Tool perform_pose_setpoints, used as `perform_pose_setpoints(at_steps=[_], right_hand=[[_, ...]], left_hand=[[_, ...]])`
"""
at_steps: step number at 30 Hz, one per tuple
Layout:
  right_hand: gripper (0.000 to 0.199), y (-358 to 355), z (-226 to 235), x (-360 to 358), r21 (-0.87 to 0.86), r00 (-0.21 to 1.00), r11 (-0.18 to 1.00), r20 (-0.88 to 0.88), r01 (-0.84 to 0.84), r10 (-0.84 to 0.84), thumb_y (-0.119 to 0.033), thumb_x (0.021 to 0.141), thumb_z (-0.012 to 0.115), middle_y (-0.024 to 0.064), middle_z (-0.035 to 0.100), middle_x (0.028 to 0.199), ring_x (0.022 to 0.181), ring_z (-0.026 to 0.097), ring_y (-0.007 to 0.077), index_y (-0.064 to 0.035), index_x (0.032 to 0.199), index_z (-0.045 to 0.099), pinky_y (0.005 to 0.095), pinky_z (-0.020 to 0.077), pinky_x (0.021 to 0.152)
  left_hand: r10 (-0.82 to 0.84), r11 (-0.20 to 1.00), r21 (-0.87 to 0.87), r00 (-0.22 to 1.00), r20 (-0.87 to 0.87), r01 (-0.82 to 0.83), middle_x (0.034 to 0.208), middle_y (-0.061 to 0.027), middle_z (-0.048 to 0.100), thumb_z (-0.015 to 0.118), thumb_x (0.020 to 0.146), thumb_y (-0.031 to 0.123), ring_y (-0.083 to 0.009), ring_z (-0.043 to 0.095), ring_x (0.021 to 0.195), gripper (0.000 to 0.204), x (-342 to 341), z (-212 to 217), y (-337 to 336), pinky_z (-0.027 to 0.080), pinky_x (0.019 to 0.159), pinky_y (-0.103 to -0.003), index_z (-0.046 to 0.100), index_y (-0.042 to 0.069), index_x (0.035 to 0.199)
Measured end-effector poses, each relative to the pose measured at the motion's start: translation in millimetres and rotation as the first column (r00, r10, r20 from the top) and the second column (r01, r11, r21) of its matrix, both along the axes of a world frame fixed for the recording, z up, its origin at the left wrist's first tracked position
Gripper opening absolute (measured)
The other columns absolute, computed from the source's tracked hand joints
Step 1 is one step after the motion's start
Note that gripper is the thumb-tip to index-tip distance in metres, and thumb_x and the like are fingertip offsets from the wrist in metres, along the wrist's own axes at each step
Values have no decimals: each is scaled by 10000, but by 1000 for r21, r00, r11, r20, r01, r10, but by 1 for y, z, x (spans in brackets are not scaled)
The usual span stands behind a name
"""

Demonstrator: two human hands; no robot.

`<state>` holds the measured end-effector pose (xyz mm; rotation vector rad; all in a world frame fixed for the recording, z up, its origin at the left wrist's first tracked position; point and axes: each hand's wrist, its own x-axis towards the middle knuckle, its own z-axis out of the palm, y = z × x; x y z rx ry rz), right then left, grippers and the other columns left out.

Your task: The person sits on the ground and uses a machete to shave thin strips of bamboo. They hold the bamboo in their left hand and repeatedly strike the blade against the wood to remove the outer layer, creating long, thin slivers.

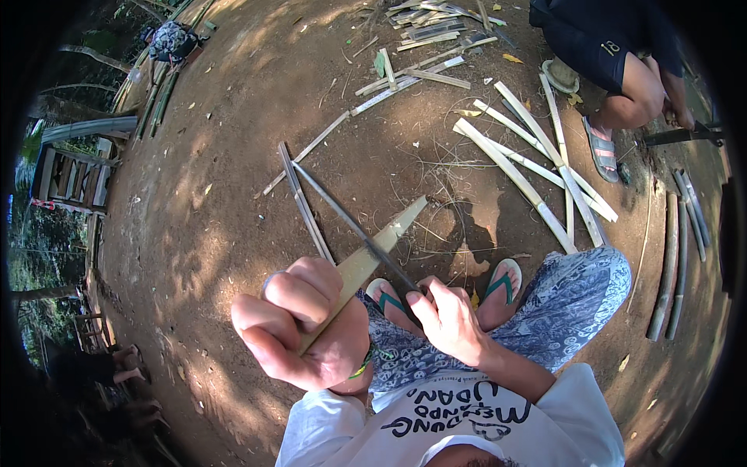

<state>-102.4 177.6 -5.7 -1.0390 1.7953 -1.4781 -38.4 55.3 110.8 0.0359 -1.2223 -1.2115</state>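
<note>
My left hand (303, 323) is closed around a pale, tapering bamboo slat (354, 269), whose pointed end reaches forward and to the right. My right hand (449, 321) grips a long, narrow, dark knife (342, 212) near its base; the handle is hidden in my fingers. The blade slants forward and to the left and crosses over the middle of the slat. Whether its edge touches the slat, I cannot tell. Beyond my left hand, a narrow split bamboo strip (302, 201) lies on the ground.
Several split bamboo slats (537, 159) lie crossed ahead to the right. More strips (424, 35) are piled farther off. Round bamboo poles (664, 265) lie at the right. A co-worker in dark clothes (580, 39) crouches at the upper right; another person (173, 43) is at the far left.
</note>
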Motion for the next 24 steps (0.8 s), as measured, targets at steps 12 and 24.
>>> perform_pose_setpoints(at_steps=[12, 24], right_hand=[[246, -1, -36, 1, -14, 972, 993, -199, 121, -121, -213, 955, 598, 167, 525, 524, 445, 552, 358, 26, 897, 577, 400, 413, 443], [461, 6, -111, -34, 354, 935, 909, -343, 220, -92, -360, 990, 556, 243, 571, 599, 582, 605, 432, 35, 754, 572, 480, 464, 545]], left_hand=[[-58, 998, 24, 998, 34, 57, 570, -20, 402, 356, 1071, 381, -145, 303, 489, 386, 0, -6, 10, 291, 494, -318, 331, 135, 774], [-6, 1000, -25, 1000, -19, 6, 558, -32, 425, 378, 1063, 322, -139, 317, 464, 355, 4, -10, 8, 283, 448, -315, 348, 121, 772]])
